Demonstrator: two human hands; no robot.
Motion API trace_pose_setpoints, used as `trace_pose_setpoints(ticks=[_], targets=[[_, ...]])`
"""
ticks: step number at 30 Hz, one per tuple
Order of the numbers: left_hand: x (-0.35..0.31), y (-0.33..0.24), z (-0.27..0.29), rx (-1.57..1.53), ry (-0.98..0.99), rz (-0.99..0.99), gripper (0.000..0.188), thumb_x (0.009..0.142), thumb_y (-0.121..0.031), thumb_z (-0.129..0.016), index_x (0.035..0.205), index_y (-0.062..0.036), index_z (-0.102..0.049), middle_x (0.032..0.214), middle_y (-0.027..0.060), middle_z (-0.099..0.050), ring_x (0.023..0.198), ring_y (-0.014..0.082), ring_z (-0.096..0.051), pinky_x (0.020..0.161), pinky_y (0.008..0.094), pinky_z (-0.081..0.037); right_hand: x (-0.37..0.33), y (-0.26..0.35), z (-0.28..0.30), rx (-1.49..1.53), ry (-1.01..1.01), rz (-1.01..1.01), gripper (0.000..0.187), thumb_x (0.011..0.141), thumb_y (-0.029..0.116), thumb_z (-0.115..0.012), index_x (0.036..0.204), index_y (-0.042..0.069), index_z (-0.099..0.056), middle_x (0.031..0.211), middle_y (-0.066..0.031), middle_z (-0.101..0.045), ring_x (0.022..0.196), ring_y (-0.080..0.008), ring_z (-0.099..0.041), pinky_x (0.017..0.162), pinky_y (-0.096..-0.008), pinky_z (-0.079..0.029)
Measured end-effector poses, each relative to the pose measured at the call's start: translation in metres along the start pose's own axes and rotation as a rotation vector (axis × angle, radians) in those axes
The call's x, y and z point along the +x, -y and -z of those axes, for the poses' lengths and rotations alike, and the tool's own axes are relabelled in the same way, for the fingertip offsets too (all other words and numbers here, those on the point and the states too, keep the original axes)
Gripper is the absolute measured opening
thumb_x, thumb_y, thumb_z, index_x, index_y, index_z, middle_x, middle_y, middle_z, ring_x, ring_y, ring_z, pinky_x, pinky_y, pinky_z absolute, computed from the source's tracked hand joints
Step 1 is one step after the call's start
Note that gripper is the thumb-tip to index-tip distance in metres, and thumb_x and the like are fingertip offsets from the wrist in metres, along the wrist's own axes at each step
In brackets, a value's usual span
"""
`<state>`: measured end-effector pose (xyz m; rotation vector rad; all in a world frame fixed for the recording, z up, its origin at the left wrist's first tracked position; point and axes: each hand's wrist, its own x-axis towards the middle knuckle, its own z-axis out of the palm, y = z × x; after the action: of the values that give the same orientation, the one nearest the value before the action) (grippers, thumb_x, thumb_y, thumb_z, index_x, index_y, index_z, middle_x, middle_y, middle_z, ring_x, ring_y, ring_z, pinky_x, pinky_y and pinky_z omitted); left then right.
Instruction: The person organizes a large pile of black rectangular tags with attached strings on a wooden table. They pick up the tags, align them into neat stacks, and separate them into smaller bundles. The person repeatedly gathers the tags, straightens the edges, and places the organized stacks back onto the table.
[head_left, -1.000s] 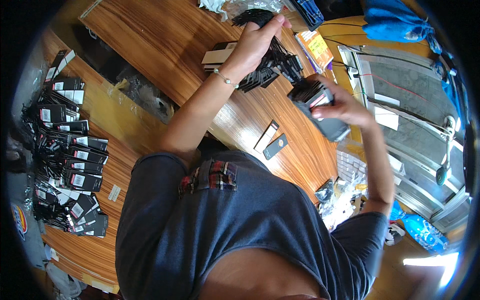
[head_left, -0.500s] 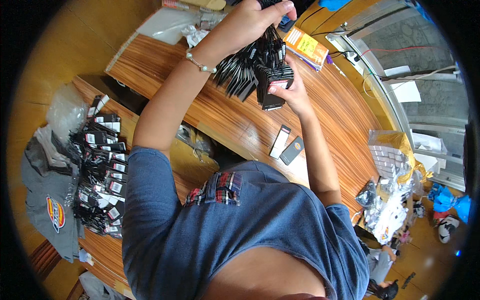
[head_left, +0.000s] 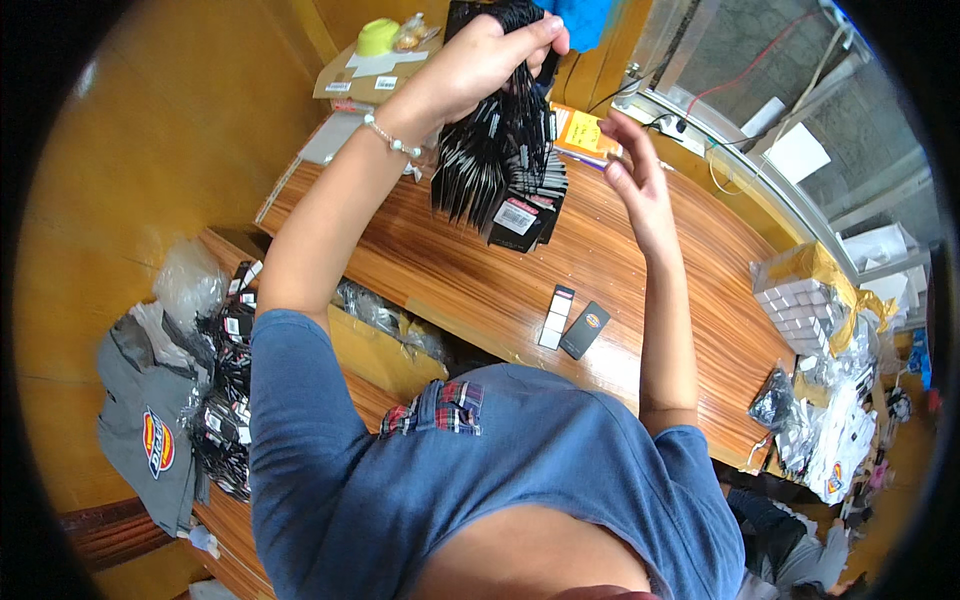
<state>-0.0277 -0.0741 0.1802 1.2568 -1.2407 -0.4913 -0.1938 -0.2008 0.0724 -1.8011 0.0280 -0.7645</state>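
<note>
My left hand is raised at the far side of the table, closed round the black strings of a thick bunch of black hang tags. The tags dangle below it in a fanned cluster, and one with a white barcode label faces up. To the right of the bunch, my right hand is held in the air, fingers apart and nothing in them. Nearer me on the wooden table lie a white-faced tag and a dark tag with a small emblem, side by side.
A heap of black tags lies at the left beside a grey garment and a clear plastic bag. An orange booklet with a yellow note lies at the back. A gold-wrapped box and plastic-wrapped white goods stand at the right.
My right hand has let go of the tags and moved to the right, opening. The bunch now hangs from my left hand alone. The view has shifted a little.
</note>
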Motion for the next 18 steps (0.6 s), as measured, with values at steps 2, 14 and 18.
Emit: trace_pose_setpoints(ticks=[2, 14, 18], targets=[[0.001, 0.007, -0.014, 0.081, 0.005, -0.055, 0.032, 0.089, -0.031, -0.044, 0.078, -0.0048, -0.058, 0.059, -0.0056, -0.044, 0.056, 0.0036, -0.039, 0.053, 0.0192, -0.033, 0.007, 0.035, -0.008, 0.214, -0.052, 0.135, 0.053, 0.079, 0.014, -0.058, 0.124, 0.003, -0.033, 0.114, -0.0116, -0.046, 0.105, -0.0186, -0.045, 0.091, -0.0328, -0.035], [0.012, 0.019, -0.160, -0.267, 0.050, 0.178, 0.042, 0.088, -0.041, -0.044, 0.074, -0.0030, -0.056, 0.065, -0.0003, -0.052, 0.060, 0.0060, -0.047, 0.055, 0.0207, -0.039, -0.040, 0.044, 0.053, 0.299, -0.081, -0.053, 0.065, 0.070, 0.016, -0.071, 0.117, 0.003, -0.029, 0.102, -0.0104, -0.054, 0.096, -0.0135, -0.050, 0.086, -0.0278, -0.038], [0.015, 0.021, -0.213, -0.332, 0.104, 0.264, 0.037, 0.089, -0.039, -0.043, 0.070, -0.0073, -0.049, 0.062, -0.0036, -0.044, 0.055, 0.0041, -0.040, 0.049, 0.0190, -0.033, -0.068, 0.038, 0.093, 0.310, -0.106, -0.047, 0.063, 0.068, 0.014, -0.071, 0.116, 0.004, -0.032, 0.105, -0.0078, -0.051, 0.100, -0.0126, -0.048, 0.088, -0.0271, -0.036]])
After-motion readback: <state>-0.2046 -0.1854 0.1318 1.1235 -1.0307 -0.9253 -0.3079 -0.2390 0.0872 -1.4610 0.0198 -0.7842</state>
